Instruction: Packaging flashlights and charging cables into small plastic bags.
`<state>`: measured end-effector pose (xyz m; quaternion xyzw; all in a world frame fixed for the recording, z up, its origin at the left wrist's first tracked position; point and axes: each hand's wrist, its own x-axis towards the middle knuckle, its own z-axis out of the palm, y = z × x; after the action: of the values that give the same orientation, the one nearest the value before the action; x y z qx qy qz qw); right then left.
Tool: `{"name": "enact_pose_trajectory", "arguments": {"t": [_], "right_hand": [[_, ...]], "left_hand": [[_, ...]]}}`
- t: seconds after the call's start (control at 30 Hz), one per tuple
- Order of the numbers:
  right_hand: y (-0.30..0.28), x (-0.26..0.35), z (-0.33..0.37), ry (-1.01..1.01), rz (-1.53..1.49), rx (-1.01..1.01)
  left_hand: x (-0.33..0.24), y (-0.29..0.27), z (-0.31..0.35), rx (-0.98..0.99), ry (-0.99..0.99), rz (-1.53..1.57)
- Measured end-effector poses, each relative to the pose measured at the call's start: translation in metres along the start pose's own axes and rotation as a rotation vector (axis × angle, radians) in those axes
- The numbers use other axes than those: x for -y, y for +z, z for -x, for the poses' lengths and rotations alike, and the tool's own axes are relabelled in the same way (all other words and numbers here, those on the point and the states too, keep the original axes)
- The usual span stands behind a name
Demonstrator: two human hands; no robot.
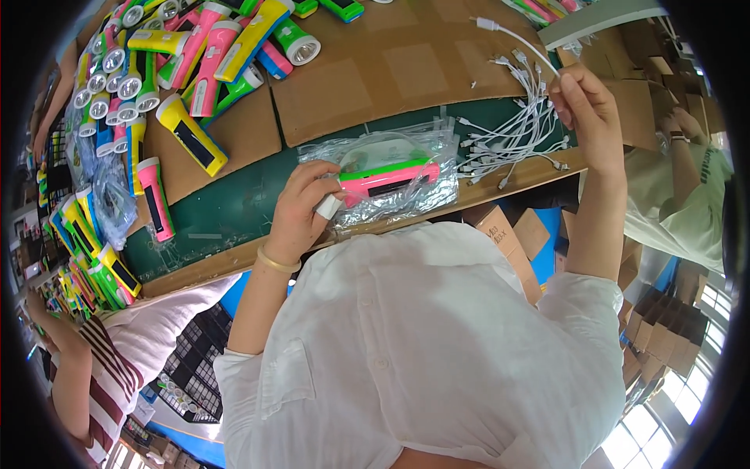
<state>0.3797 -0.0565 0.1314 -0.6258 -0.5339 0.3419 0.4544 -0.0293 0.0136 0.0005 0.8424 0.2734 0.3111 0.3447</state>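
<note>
My left hand (301,207) is closed around the white head end of a pink and green flashlight (383,181). The flashlight lies sideways over clear plastic bags (444,156) at the table's near edge, a dark panel on its side. Up at the right, my right hand (584,109) pinches a short white charging cable (522,41) by one part, and its plug end sticks out to the left. Below that hand a loose heap of white cables (512,144) spreads over the table edge.
A large heap of yellow, pink, green and blue flashlights (187,59) covers the far left. Brown cardboard (375,70) lies on the green tabletop (234,207). One co-worker in a striped top (117,375) is at left, another in light green (680,195) at right.
</note>
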Motion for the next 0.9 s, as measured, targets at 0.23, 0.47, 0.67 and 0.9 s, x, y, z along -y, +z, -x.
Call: {"name": "enact_pose_trajectory", "arguments": {"t": [0.23, 0.47, 0.67, 0.9], "right_hand": [[0.068, 0.009, -0.005, -0.092, -0.48, 0.297], [0.085, -0.04, -0.01, 0.28, -0.261, 0.482], [0.108, -0.005, -0.008, 0.159, 0.219, 0.548], [0.191, -0.02, -0.012, -0.534, 0.436, 0.491]], "left_hand": [[-0.001, 0.0, 0.002, -0.023, -0.042, 0.045], [0.002, -0.002, 0.004, -0.04, -0.051, 0.086], [-0.009, -0.004, 0.009, -0.25, -0.214, 0.101], [-0.016, -0.006, 0.014, -0.227, -0.321, 0.09]]}}
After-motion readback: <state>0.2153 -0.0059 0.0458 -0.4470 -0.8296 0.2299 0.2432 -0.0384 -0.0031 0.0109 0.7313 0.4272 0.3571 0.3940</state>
